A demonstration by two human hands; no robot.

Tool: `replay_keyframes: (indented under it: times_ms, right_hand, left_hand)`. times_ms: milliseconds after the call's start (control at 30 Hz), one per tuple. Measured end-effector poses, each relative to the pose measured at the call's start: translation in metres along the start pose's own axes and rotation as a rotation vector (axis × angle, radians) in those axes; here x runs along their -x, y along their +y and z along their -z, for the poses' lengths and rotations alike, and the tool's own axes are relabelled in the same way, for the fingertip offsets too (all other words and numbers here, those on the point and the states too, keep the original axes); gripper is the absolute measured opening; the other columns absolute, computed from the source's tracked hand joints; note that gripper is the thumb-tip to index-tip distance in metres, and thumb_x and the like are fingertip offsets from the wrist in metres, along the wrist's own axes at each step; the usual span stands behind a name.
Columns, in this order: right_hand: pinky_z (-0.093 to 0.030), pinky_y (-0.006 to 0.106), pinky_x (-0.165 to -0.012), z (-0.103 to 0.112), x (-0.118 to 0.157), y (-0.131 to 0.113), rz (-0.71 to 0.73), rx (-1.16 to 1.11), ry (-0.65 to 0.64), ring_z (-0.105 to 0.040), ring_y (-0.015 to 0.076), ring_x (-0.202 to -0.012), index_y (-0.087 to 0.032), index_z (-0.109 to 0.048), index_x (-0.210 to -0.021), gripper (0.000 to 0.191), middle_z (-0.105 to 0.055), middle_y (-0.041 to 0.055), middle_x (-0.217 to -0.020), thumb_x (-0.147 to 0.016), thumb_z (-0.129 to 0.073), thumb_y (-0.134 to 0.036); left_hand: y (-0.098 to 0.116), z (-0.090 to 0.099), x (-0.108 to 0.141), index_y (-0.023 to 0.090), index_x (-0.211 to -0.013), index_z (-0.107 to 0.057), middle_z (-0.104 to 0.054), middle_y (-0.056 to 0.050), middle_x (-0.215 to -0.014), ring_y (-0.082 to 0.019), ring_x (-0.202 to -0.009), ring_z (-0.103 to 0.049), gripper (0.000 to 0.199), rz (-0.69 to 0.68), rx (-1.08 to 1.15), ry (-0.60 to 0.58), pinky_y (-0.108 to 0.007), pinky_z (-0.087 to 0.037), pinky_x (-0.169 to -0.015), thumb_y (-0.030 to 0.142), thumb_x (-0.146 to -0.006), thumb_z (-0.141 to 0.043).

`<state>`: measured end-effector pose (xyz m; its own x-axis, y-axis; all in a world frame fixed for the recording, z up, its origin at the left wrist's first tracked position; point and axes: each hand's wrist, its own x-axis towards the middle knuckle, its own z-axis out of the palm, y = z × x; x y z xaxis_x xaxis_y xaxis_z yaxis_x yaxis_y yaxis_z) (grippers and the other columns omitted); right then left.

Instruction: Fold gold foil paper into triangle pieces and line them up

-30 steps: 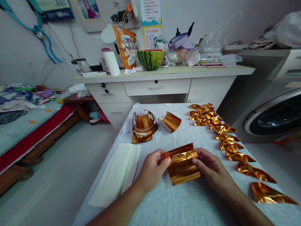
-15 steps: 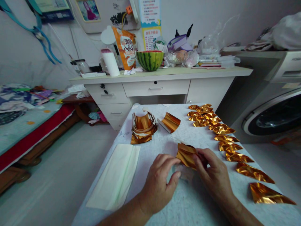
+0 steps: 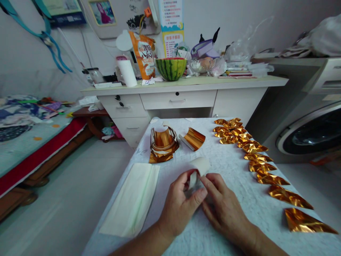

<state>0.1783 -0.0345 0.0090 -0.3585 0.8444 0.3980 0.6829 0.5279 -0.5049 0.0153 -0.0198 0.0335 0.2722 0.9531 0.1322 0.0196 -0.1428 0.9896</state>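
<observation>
A curled sheet, its pale side showing, is held between both hands above the cloth-covered table. My left hand has its fingers wrapped round the sheet's left side, thumb on the near edge. My right hand pinches the sheet's right side, close to the left fingertips. Beyond the hands lie a stack of curled gold sheets and a single curled gold sheet. Folded gold pieces run in a line down the table's right side.
A pale folded paper stack lies at the table's left. Behind stands a white desk bearing a watermelon half and an orange bag. A washing machine is at the right, a bed at the left.
The sheet has turned from its gold side to its pale side and moved left. My right hand has moved left, close to my left hand, which has closed on the sheet.
</observation>
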Motion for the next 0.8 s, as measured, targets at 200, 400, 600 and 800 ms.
replay_keyframes:
  times_ms: [200,400,600,800]
  right_hand:
    - [-0.052,0.033,-0.076,0.01,-0.001,-0.004,0.068,-0.063,0.075,-0.054,0.0206,-0.095,-0.021,-0.05,-0.122,0.034,-0.051,0.0094,-0.108,-0.088,-0.049,-0.016]
    - [-0.044,0.028,-0.061,0.018,-0.004,0.01,-0.444,-0.258,0.372,-0.05,0.0167,-0.072,-0.022,-0.051,-0.096,0.021,-0.051,0.0011,-0.082,-0.089,-0.054,-0.041]
    - [-0.039,0.023,-0.053,0.017,-0.011,0.015,-0.725,-0.854,0.072,-0.051,0.0137,-0.063,-0.02,-0.058,-0.102,0.039,-0.06,0.0004,-0.079,-0.085,-0.058,-0.054]
    - [-0.045,0.024,-0.059,0.011,-0.011,0.02,-0.736,-1.16,0.107,-0.057,0.0138,-0.066,-0.019,-0.059,-0.091,0.031,-0.065,0.0011,-0.081,-0.078,-0.071,-0.045]
  left_hand:
    - [-0.003,0.006,-0.005,0.015,-0.115,-0.066,-0.07,-0.006,-0.106,-0.022,-0.101,-0.061,0.035,0.093,0.048,0.091,-0.034,-0.043,-0.096,0.037,-0.096,-0.046]
    - [-0.006,0.007,-0.006,0.016,-0.114,-0.067,-0.07,-0.006,-0.104,-0.022,-0.098,-0.061,0.037,0.117,0.068,0.097,-0.03,-0.045,-0.09,0.04,-0.096,-0.047]
    - [-0.005,0.005,-0.005,0.016,-0.111,-0.07,-0.071,-0.006,-0.104,-0.022,-0.097,-0.061,0.034,0.137,0.089,0.091,-0.029,-0.045,-0.089,0.038,-0.093,-0.051]
    - [-0.017,0.009,0.002,0.014,-0.108,-0.07,-0.069,-0.006,-0.104,-0.023,-0.099,-0.058,0.038,0.223,0.105,0.185,-0.03,-0.044,-0.09,0.044,-0.088,-0.055]
